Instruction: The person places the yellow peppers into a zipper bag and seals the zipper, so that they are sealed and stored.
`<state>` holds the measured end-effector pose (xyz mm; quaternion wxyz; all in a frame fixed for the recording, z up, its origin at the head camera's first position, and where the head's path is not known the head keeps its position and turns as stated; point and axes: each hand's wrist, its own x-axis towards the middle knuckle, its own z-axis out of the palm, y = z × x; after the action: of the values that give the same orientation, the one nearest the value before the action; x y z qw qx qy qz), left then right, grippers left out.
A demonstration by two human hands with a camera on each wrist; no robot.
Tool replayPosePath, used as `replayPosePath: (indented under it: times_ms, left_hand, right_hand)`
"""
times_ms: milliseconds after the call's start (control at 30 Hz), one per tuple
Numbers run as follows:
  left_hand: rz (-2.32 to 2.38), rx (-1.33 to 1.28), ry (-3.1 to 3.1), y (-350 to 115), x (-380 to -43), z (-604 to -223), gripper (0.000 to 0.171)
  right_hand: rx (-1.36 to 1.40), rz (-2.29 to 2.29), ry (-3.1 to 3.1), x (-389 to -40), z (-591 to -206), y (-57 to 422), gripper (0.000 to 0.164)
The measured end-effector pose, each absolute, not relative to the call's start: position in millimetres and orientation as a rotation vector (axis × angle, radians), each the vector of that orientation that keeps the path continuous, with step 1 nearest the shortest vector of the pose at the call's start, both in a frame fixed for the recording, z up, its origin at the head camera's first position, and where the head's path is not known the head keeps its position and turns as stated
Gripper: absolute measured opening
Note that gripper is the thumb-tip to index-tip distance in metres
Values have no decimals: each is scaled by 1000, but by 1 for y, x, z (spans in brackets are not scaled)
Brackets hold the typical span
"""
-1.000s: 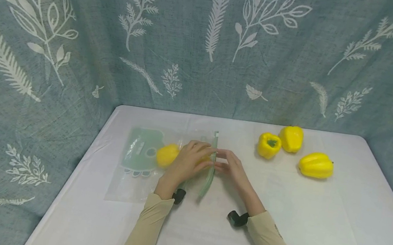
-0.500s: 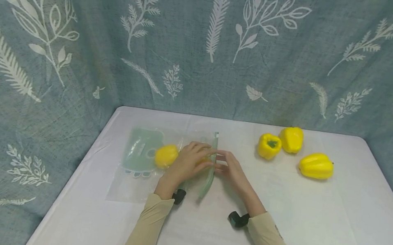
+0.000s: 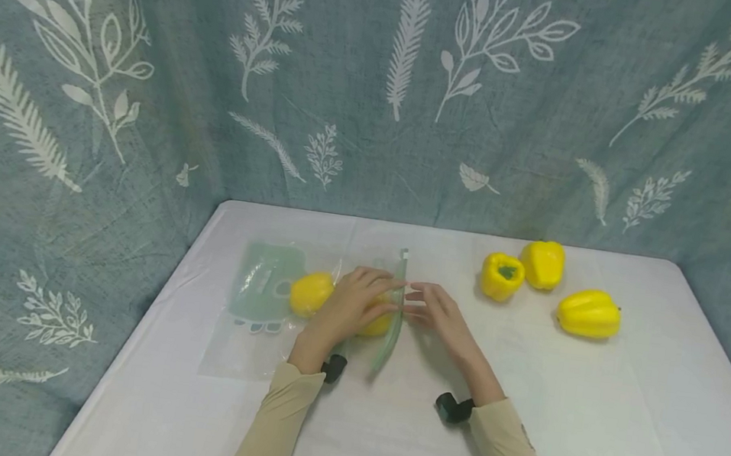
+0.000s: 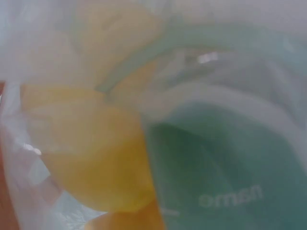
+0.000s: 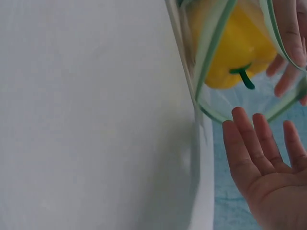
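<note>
A clear zip bag (image 3: pixel 224 352) with a green printed panel lies on the table in the head view, its green zip strip (image 3: pixel 387 348) toward the right. My left hand (image 3: pixel 351 307) grips the bag near its mouth, arched over it. Inside are a yellow bell pepper (image 3: pixel 310 295) left of that hand and another yellow bell pepper (image 3: pixel 375 326) partly hidden beneath it. The right wrist view shows the bag's mouth spread apart, with a green-stemmed pepper (image 5: pixel 244 52) behind it. Just outside that mouth is my right hand (image 3: pixel 446 322), fingers extended and holding nothing.
Three more yellow bell peppers stand or lie at the back right: one upright (image 3: pixel 501 277), one behind it (image 3: pixel 542 264) and one on its side (image 3: pixel 590 314). A white cloth covers the table (image 3: pixel 587 442). A patterned curtain (image 3: pixel 359 65) hangs behind.
My right hand has drawn slightly right, away from the bag's mouth. More of the pepper beneath my left hand shows. The left hand keeps its place on the bag.
</note>
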<state>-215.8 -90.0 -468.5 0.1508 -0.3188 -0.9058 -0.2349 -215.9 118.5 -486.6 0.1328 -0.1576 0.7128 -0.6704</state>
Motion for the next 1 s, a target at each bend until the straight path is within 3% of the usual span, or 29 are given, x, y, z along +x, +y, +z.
replayPosePath:
  times_ms: [333, 667, 1000]
  left_hand:
    - [-673, -915, -2605, -90, -217, -469, 40]
    - [-696, -928, -2603, -92, -218, -467, 38]
    - [-710, -942, -2600, -92, -219, -466, 39]
  right_hand:
    - [-507, -1790, 2395, -208, -453, 135, 35]
    - [-487, -1719, 2560, -223, -462, 165, 39]
    - [-503, -1634, 2706, -208, -424, 198, 37]
